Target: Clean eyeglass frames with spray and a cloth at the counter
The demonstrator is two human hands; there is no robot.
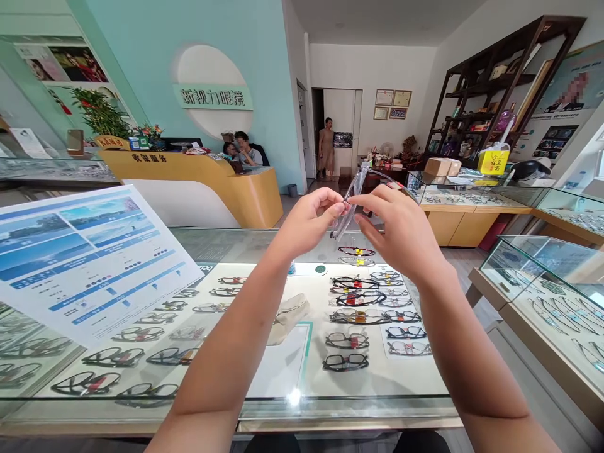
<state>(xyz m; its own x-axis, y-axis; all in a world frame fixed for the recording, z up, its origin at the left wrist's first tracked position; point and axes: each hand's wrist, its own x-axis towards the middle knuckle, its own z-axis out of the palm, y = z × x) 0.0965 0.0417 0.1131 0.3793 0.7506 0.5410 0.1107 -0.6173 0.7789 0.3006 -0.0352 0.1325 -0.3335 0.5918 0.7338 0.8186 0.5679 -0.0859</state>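
A pair of clear-framed eyeglasses (pixel 357 184) is held up above the glass counter, tilted so its front runs nearly upright. My left hand (pixel 311 217) pinches it near the middle between thumb and forefinger. From the other side my right hand (pixel 401 229) reaches in, its forefinger at the same middle part and its fingers bent around the frame. One temple arm extends behind the right hand. What lies exactly between the fingertips is too small to make out. Below the hands, rows of eyeglasses (pixel 355 299) lie inside the counter.
The glass display counter (pixel 264 402) spans the front. A printed chart (pixel 108 264) stands at left; a beige cloth (pixel 290 318) lies near the middle. More display cases (pixel 557 302) are at right. People sit behind a reception desk (pixel 198 182); another person (pixel 326 148) stands by the doorway.
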